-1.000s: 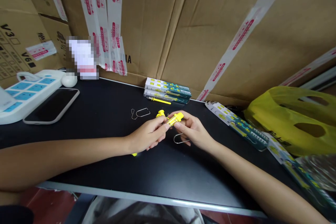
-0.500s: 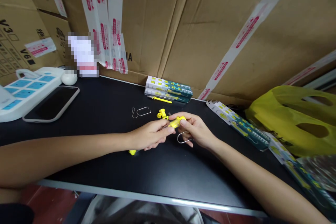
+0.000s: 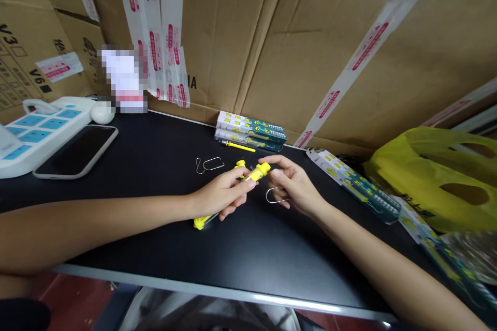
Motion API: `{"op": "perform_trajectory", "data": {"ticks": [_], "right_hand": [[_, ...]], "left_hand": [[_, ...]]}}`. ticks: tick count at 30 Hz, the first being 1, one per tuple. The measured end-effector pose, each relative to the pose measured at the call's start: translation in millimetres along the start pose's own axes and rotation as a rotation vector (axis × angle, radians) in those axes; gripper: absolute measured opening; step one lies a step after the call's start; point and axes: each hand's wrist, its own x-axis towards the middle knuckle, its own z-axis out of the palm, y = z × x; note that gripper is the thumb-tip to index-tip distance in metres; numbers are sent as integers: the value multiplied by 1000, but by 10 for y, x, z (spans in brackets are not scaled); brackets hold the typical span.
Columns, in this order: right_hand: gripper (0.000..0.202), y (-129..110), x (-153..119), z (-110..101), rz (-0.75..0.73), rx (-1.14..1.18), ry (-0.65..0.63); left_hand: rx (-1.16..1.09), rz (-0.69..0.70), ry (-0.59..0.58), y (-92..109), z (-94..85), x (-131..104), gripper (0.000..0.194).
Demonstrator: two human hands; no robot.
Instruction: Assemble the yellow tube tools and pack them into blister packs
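Note:
A clear tube with yellow ends (image 3: pixel 259 171) lies slantwise in my left hand (image 3: pixel 223 191), whose fingers are wrapped round it. Its lower yellow end sticks out below the palm. My right hand (image 3: pixel 291 184) is just right of the tube's upper end, apart from it, with a silver wire hook (image 3: pixel 273 196) held in its fingers. Behind my left hand lie small yellow parts (image 3: pixel 240 164), partly hidden, and a tiny spring (image 3: pixel 251 168). Bent wire hooks (image 3: pixel 213 164) rest on the black table left of them.
A yellow rod (image 3: pixel 240 147) lies before stacked boxes (image 3: pixel 250 132) at the back. More boxes (image 3: pixel 353 183) and a yellow bag (image 3: pixel 430 176) are at the right. At the left are a phone (image 3: pixel 77 152) and a power strip (image 3: pixel 50 129). Cardboard (image 3: pixel 217 36) stands behind.
My right hand has come off the tube's upper yellow end and moved slightly right, still with the wire hook. The tube has tilted up a little, showing more of its lower end.

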Motion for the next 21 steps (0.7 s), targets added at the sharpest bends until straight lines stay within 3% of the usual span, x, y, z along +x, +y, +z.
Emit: {"op": "perform_trajectory", "data": {"ticks": [7, 21], "right_hand": [[27, 45, -23, 32, 13, -37, -17], [35, 14, -15, 51, 12, -64, 23]], "left_hand": [[34, -8, -20, 8, 27, -44, 36], [-39, -16, 10, -2, 54, -44, 32]]}}
